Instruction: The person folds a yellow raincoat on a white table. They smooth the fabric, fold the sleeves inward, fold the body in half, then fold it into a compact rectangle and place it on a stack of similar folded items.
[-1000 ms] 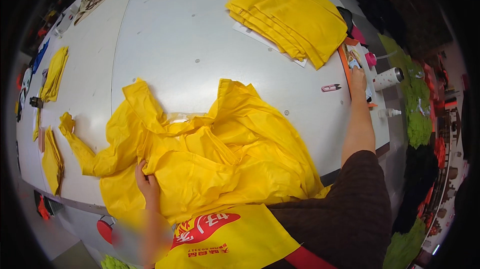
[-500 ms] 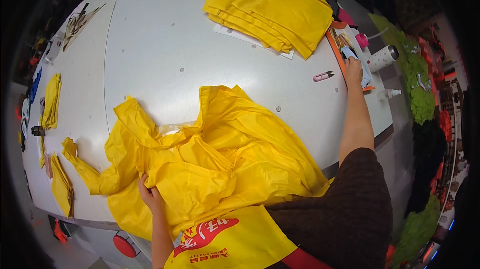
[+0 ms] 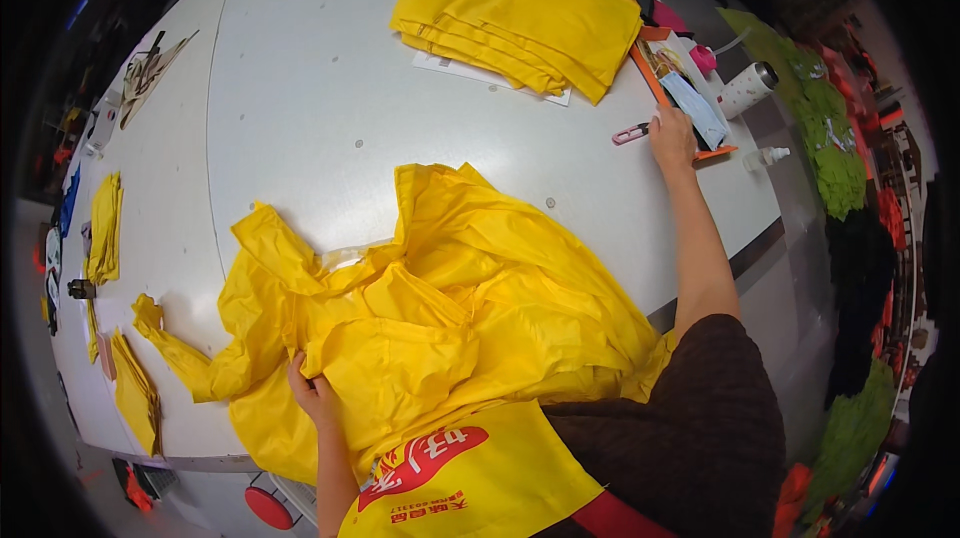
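Note:
A yellow raincoat-like garment [image 3: 430, 318] lies crumpled over the near part of the table, its sleeves spread to the left. My left hand [image 3: 313, 393] is closed on a fold of it at the lower left, thumb and fingers pinching the cloth. My right hand [image 3: 673, 140] is at the right side of the table, fingers curled at the thread snips [image 3: 630, 135]. The pink handle of the snips sticks out left of the fingers, while the blade end is hidden by the hand. Just beyond that hand sits an orange-edged tray [image 3: 650, 76] holding a pale blue face mask [image 3: 697, 110].
A stack of folded yellow cloth [image 3: 520, 13] lies at the far side on white paper. Right of the tray stand a white patterned flask [image 3: 745, 91] and a small clear bottle [image 3: 766, 158]. More yellow pieces [image 3: 135, 388] lie at the left, above a red stool [image 3: 268, 508].
My right hand has left the tray's contents and come left and nearer, onto the thread snips. My left hand keeps its hold on the garment. The whole view has shifted slightly.

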A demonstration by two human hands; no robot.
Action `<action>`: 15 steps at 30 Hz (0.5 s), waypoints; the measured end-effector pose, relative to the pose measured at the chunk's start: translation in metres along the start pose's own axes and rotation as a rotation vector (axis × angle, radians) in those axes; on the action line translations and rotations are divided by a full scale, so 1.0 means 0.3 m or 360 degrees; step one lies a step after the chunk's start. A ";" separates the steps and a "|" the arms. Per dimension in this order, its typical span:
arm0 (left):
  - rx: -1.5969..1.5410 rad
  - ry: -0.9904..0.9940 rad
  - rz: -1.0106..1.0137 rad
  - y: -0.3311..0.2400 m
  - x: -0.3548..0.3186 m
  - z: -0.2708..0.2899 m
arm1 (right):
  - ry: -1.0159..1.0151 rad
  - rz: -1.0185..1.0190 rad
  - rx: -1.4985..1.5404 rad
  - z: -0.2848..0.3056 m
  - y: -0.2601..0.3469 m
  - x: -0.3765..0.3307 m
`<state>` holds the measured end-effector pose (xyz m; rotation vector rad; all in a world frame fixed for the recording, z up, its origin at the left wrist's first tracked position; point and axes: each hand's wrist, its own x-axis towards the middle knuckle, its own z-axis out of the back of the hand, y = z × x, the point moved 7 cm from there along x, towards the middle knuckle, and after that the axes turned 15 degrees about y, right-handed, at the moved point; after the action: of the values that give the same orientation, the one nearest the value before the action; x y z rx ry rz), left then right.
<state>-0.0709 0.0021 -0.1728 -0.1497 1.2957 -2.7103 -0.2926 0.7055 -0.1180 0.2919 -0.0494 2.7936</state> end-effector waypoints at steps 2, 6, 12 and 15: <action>0.0020 0.0000 -0.0042 -0.010 0.003 0.003 | -0.0049 -0.0208 -0.0081 0.023 -0.059 -0.014; 0.0089 -0.0027 -0.0136 -0.032 0.001 0.010 | 0.0621 -0.0520 -0.0204 -0.029 -0.142 -0.011; 0.0205 -0.0017 -0.0137 -0.007 0.002 0.015 | 0.1003 -0.0652 0.0216 -0.104 -0.193 0.007; 0.0163 -0.0001 -0.0092 0.010 -0.008 0.019 | 0.1062 -0.0626 0.0308 -0.091 -0.162 0.004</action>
<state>-0.0676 -0.0037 -0.1715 -0.1803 1.1663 -2.8174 -0.2830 0.7535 -0.1445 -0.5351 0.3909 2.3650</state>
